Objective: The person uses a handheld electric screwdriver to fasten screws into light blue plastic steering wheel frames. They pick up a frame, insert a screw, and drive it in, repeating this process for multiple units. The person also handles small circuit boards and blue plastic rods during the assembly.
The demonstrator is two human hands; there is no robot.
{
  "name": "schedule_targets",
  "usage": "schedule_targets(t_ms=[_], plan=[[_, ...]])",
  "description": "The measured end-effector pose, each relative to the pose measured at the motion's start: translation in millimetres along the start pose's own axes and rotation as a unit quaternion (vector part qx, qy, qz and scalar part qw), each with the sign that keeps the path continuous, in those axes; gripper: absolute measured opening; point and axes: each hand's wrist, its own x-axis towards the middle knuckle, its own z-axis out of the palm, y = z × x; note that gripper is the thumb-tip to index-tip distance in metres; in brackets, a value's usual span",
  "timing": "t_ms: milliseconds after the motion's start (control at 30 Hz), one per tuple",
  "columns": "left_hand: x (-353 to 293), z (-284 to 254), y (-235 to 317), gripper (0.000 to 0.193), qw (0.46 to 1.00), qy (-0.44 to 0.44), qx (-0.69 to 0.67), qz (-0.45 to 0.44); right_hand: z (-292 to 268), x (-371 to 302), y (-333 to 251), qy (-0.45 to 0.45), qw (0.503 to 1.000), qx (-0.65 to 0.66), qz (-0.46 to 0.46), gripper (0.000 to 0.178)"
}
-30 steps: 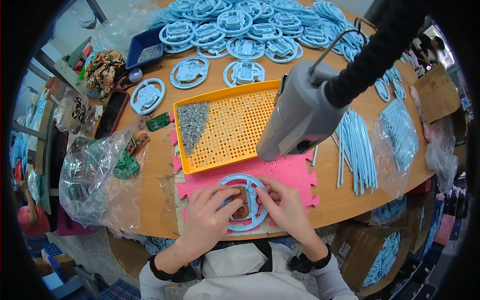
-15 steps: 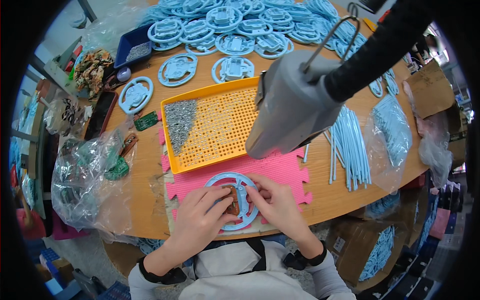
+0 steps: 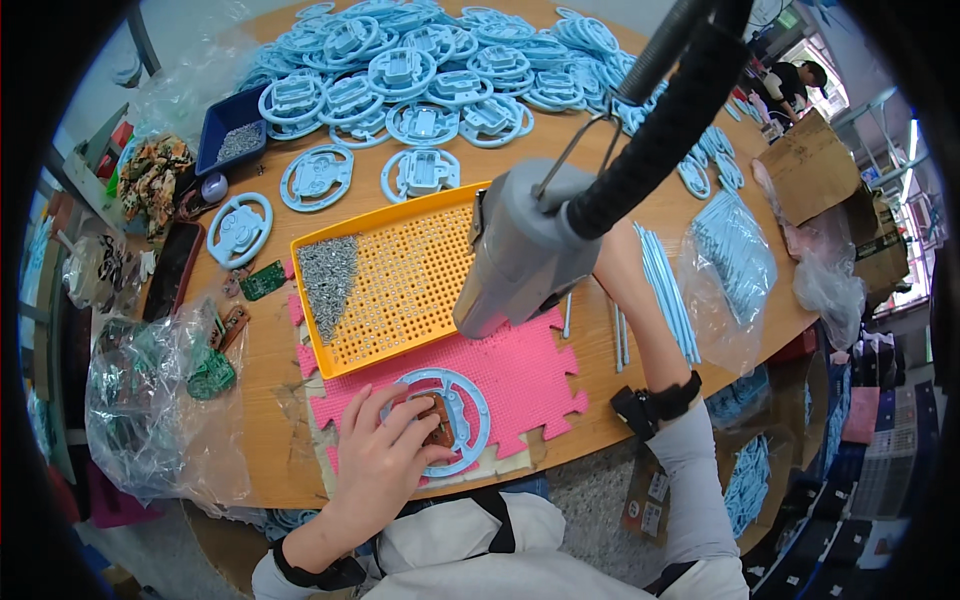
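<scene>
On the pink foam mat lies a light-blue plastic toy steering wheel [image 3: 478,408] with a brown circuit board [image 3: 440,425] set in its middle. My left hand [image 3: 385,450] grips the wheel's left side, its curled fingers and thumb reaching over the board. My right forearm [image 3: 655,330] stretches forward to a hanging grey power tool [image 3: 525,245] with a black ribbed hose. My right hand is almost wholly hidden behind that tool, so its fingers and any hold do not show.
A yellow perforated tray [image 3: 410,335] with screws [image 3: 328,280] stands beyond the pink mat [image 3: 510,375]. Blue wheels [image 3: 400,70] are heaped at the back. Light-blue rods [image 3: 665,290] lie to the right, a plastic bag with green boards [image 3: 210,375] to the left. A person [image 3: 795,85] is far right.
My right hand has left the wheel and moved forward and right, behind the grey tool. My left hand stays on the wheel. The whole view has shifted slightly.
</scene>
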Motion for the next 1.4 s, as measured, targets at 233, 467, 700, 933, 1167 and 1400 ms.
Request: schedule_targets(t_ms=[233,467,700,933,1167,1400], plan=[[-2.9,3.3,0.0,0.037,0.999,0.006,-0.048,-0.011,4.4,5.5,14.1,0.020,0.987,0.156,-0.031,0.029],[-8.5,7.9,-10.0,0.036,0.991,0.005,-0.129,-0.019,-66.8,-36.6,-47.7,0.076,0.808,0.573,0.117,0.027],[-9.9,9.7,-16.9,0.040,0.982,-0.002,-0.188,-0.025,-73.9,-130.6,-87.4,-0.182,0.962,0.191,-0.064,0.019],[-12.2,9.6,-23.1,0.039,0.964,0.001,-0.262,-0.056,-33.3,-153.6,-84.7,-0.225,0.950,0.179,-0.121,0.019],[-12.1,9.9,-21.8,0.040,0.969,-0.001,-0.242,-0.052,-23.4,-153.4,-80.6,-0.233,0.937,0.227,-0.130,0.018],[-11.2,12.1,-17.2,0.040,0.983,0.009,-0.182,-0.030,-16.0,-154.9,-81.6,-0.219,0.940,0.221,-0.140,0.018]])
